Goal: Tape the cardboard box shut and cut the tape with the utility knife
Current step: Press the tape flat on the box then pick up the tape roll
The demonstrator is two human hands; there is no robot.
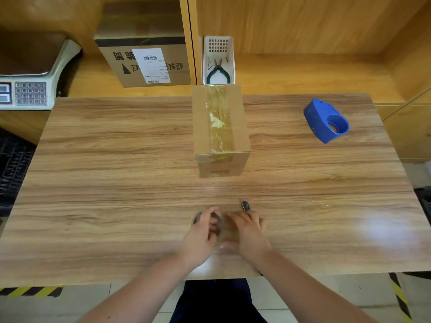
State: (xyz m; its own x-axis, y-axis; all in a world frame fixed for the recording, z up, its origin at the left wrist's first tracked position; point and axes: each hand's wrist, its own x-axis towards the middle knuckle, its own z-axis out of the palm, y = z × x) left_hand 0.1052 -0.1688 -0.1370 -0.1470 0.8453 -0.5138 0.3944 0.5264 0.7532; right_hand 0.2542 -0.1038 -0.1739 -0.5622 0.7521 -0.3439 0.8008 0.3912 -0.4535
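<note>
1. Clear tape roll [198, 217] is sitting inside the left hand [202, 231], fingers gripping it.
2. The right hand [247, 229] is grasping the knife [245, 205], beside the roll.
3. The cardboard box [220, 129] is standing well beyond both hands.

Two bare forearms, no sleeves visible. Left hand [202, 231] and right hand [247, 231]: no gloves, rings or watch seen. Dark navy clothing [215, 299] below bench edge.

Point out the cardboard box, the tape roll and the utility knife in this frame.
cardboard box [220, 127]: head view, taped top face.
tape roll [197, 217]: head view, left rim beside the fingers.
utility knife [245, 205]: head view, tip above the right hand.
</note>
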